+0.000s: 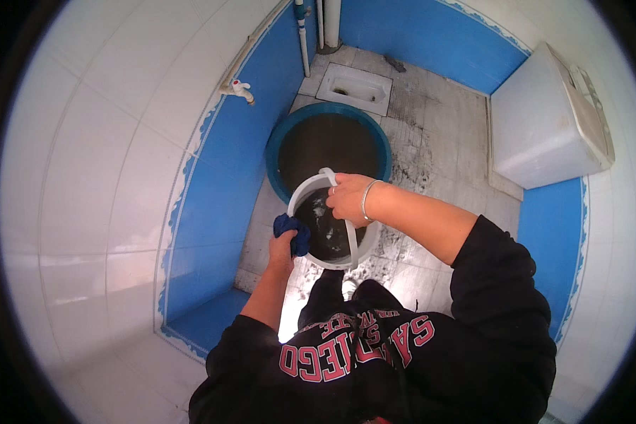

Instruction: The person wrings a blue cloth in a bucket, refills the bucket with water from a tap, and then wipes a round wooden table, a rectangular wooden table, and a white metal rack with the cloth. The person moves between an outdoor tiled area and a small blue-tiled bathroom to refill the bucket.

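A white bucket [368, 246] of dark water [326, 228] is in front of my legs, partly overlapping the near rim of a large round teal tub [382, 139]. My right hand [350, 200] grips the bucket's white handle [351, 241], which crosses over the opening. At the bucket's left side, my left hand [283, 245] holds a bunched dark blue cloth [292, 229] against the rim. Murky brown water [328, 140] fills much of the tub. Whether the bucket rests on the floor or hangs cannot be told.
A white squat toilet [356, 87] is set in the floor behind the tub. On the left wall sits a tap [239, 90], with pipes [303, 45] in the corner. A white washing machine [543, 122] stands at right. Dark grime marks the tiled floor [434, 143].
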`<act>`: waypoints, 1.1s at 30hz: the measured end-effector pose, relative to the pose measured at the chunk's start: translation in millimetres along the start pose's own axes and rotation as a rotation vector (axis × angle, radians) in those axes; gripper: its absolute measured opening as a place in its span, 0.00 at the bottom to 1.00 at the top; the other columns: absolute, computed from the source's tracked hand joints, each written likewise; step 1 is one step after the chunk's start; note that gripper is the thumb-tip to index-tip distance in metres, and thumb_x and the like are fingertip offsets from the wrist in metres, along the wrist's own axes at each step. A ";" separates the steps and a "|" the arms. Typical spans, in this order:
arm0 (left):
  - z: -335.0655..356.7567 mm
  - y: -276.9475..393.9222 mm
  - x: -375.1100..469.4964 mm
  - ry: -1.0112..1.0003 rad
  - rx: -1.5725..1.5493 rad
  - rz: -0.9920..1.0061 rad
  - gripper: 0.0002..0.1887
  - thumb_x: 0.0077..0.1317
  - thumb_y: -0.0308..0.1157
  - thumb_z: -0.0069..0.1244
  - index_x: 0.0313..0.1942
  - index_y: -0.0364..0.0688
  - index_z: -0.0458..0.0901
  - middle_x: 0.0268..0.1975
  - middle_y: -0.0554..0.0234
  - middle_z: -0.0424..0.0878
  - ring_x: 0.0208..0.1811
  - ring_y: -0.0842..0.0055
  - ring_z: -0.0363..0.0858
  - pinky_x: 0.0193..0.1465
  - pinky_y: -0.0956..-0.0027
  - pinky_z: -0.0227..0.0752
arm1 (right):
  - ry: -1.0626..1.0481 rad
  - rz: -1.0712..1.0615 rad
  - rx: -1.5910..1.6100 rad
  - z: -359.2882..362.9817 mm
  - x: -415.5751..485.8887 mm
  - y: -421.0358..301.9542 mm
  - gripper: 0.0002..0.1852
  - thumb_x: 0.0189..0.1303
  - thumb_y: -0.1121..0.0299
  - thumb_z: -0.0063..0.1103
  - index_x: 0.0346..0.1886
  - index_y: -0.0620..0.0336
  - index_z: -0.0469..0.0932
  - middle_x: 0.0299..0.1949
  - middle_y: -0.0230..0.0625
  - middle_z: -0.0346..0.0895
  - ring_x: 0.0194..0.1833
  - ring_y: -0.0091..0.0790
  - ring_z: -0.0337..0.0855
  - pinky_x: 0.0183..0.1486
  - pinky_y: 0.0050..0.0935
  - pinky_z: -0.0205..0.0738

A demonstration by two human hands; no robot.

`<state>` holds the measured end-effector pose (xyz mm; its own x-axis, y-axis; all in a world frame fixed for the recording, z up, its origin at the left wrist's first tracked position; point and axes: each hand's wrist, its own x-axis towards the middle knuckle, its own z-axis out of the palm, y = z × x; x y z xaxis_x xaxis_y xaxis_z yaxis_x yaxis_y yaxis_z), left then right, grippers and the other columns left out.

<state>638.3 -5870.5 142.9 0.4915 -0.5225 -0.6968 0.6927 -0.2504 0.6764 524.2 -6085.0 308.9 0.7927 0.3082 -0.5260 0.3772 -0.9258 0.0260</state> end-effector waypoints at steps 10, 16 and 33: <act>86.3 27.9 106.2 0.328 -0.289 0.140 0.20 0.52 0.22 0.51 0.48 0.35 0.73 0.37 0.58 0.80 0.31 0.66 0.82 0.32 0.66 0.76 | 0.229 0.154 0.102 53.6 52.4 157.7 0.13 0.56 0.65 0.55 0.43 0.37 0.84 0.63 0.39 0.68 0.59 0.43 0.73 0.66 0.42 0.53; 150.4 35.2 176.4 0.463 -0.380 0.163 0.20 0.51 0.23 0.53 0.48 0.35 0.74 0.38 0.57 0.81 0.35 0.67 0.82 0.35 0.66 0.77 | 0.107 0.074 0.395 86.9 69.7 272.9 0.13 0.55 0.70 0.56 0.45 0.45 0.78 0.57 0.46 0.72 0.53 0.49 0.79 0.60 0.50 0.63; 357.2 51.6 342.4 0.479 -0.524 0.095 0.22 0.53 0.29 0.54 0.51 0.45 0.73 0.43 0.60 0.80 0.43 0.69 0.81 0.39 0.66 0.76 | 0.566 0.388 1.379 232.9 53.2 411.9 0.15 0.64 0.62 0.51 0.50 0.57 0.73 0.45 0.47 0.80 0.47 0.54 0.79 0.51 0.46 0.73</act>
<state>653.8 -6353.5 24.6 0.6570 -0.0769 -0.7500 0.7384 0.2663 0.6196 610.2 -6501.0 93.7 0.9265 -0.2473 -0.2838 -0.3577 -0.3440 -0.8681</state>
